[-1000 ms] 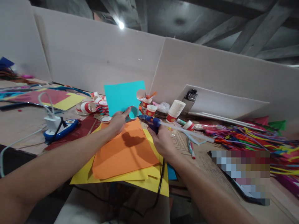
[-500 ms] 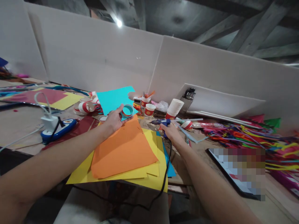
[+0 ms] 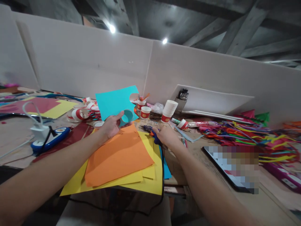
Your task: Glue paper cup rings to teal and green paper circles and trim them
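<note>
My left hand [image 3: 112, 126] is closed on a cyan sheet of paper [image 3: 113, 102], which has a rounded bite cut out of its right edge. A short round ring [image 3: 127, 116] stands against the sheet at those fingertips, with cyan showing inside it. My right hand [image 3: 166, 135] is wrapped round a blue glue gun [image 3: 156, 138], its dark nozzle pointing left, a little apart from the ring. Below both hands an orange sheet [image 3: 117, 157] lies over several yellow sheets [image 3: 156, 183].
Red-and-white paper cups [image 3: 145, 113], a cup stack [image 3: 169, 110] and a grey bottle [image 3: 181, 99] stand behind. Cup rings [image 3: 80, 115] and a blue power strip [image 3: 50, 140] lie left. A tablet-like device [image 3: 231, 169] and colourful strips [image 3: 256, 135] lie right.
The view has shifted, so the table things appear further left. The ring is turned slightly differently. A white stick seen behind the glue gun earlier no longer shows.
</note>
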`<state>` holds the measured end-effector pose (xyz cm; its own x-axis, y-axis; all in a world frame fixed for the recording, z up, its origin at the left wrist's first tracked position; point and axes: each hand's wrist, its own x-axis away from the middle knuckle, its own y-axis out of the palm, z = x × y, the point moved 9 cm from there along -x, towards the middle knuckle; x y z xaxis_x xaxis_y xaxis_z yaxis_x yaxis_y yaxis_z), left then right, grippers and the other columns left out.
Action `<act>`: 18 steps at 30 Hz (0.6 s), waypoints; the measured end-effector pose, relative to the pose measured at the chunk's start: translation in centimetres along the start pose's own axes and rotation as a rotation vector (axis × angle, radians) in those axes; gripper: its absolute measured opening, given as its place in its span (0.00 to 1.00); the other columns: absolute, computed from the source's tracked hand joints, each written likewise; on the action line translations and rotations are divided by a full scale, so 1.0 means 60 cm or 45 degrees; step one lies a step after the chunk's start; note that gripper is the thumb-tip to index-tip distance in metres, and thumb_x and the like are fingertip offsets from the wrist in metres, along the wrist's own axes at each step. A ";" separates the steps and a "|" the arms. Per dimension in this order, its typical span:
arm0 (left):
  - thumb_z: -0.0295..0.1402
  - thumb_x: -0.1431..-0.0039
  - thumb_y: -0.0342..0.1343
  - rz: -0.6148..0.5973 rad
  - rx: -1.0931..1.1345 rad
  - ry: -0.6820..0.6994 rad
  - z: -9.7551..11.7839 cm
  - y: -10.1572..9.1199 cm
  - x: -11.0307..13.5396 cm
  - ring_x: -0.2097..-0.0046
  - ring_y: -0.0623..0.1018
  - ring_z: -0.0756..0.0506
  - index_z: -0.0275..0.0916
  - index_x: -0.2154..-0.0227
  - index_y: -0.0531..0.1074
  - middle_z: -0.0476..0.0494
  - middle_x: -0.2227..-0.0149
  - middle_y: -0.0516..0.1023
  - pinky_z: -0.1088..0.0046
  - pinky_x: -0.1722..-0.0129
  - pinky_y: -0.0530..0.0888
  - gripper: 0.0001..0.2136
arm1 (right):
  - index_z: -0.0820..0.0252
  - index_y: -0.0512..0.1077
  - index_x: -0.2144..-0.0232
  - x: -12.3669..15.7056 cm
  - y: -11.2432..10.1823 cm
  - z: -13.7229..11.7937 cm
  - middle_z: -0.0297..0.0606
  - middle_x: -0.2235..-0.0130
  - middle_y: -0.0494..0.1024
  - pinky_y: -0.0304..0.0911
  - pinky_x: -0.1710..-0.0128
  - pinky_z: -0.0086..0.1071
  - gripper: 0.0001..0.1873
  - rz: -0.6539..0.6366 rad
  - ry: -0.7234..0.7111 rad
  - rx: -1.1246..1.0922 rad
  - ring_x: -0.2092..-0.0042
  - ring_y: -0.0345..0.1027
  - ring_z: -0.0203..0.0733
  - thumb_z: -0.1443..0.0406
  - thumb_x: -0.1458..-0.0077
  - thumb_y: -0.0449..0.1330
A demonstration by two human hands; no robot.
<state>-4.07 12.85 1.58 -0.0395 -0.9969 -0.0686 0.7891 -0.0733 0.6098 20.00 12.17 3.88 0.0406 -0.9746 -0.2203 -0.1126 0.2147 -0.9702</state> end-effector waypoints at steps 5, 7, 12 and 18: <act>0.32 0.45 0.60 0.005 0.058 0.067 0.022 -0.001 -0.007 0.61 0.80 0.44 0.33 0.68 0.73 0.41 0.64 0.81 0.58 0.56 0.77 0.07 | 0.60 0.74 0.73 -0.004 -0.040 0.023 0.45 0.71 0.77 0.55 0.71 0.31 0.21 0.215 0.032 -0.230 0.69 0.69 0.43 0.54 0.41 0.49; 0.32 0.44 0.59 0.025 0.114 0.157 0.050 -0.004 -0.011 0.61 0.80 0.44 0.34 0.67 0.73 0.43 0.66 0.81 0.59 0.55 0.77 0.06 | 0.60 0.73 0.70 -0.005 -0.050 0.029 0.41 0.71 0.77 0.54 0.72 0.30 0.17 0.300 0.017 -0.363 0.70 0.68 0.40 0.57 0.41 0.50; 0.33 0.37 0.51 0.091 0.250 0.465 0.149 -0.020 -0.005 0.61 0.79 0.47 0.37 0.66 0.72 0.49 0.68 0.81 0.61 0.54 0.76 0.07 | 0.60 0.73 0.69 -0.001 -0.056 0.013 0.37 0.72 0.76 0.54 0.70 0.29 0.12 0.391 -0.111 -0.536 0.70 0.65 0.38 0.62 0.44 0.51; 0.34 0.37 0.51 0.147 0.268 0.568 0.193 -0.044 0.002 0.57 0.78 0.46 0.39 0.67 0.71 0.52 0.68 0.81 0.57 0.53 0.75 0.06 | 0.60 0.72 0.69 0.011 -0.054 -0.020 0.37 0.71 0.75 0.54 0.70 0.29 0.11 0.426 -0.262 -0.532 0.70 0.64 0.38 0.64 0.44 0.51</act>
<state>-13.24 12.59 9.12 0.3422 -0.8924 -0.2941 0.6307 -0.0138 0.7759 19.21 10.76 6.98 0.1234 -0.8163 -0.5643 -0.5337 0.4248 -0.7312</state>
